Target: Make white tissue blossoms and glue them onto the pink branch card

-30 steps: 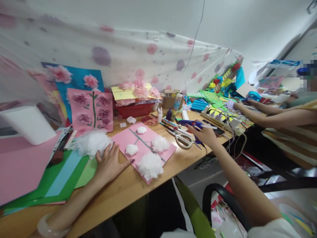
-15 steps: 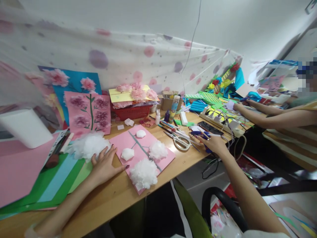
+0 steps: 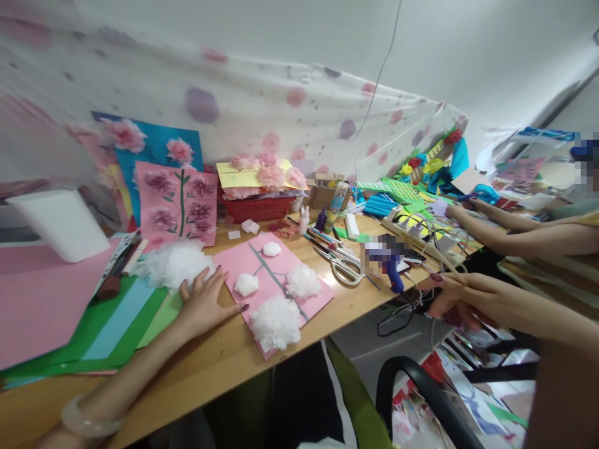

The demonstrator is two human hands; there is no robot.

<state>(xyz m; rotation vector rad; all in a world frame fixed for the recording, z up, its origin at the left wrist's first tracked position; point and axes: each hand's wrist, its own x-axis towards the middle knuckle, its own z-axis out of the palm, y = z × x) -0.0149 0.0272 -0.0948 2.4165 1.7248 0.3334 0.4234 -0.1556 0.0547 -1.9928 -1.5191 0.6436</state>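
Observation:
My left hand (image 3: 203, 302) lies open on the wooden table, fingers spread. Its fingertips are at the edge of a fluffy white paper flower (image 3: 175, 265), and its thumb reaches the edge of a pink card (image 3: 243, 259). That card bears a painted grey-green stem, two fluffy white flowers (image 3: 275, 322) and two compact white paper buds (image 3: 246, 285). My right hand (image 3: 456, 299) is past the table's front edge at the right, fingers partly bent and blurred; whether it holds anything is unclear. Nearest to it is a blue glue gun (image 3: 395, 277), lying at the table edge, partly pixelated.
Scissors (image 3: 347, 272) and brushes lie right of the card. A power strip (image 3: 412, 240) with cables stands beyond. At the back are a red basket (image 3: 257, 210) and a pink flower picture (image 3: 178, 206). A chair armrest (image 3: 397, 368) is below; a co-worker's arms (image 3: 486, 224) are at right.
My right hand has moved right and toward me, away from the glue gun, which now lies at the table edge. My left hand stays beside the white flower. The view has shifted slightly.

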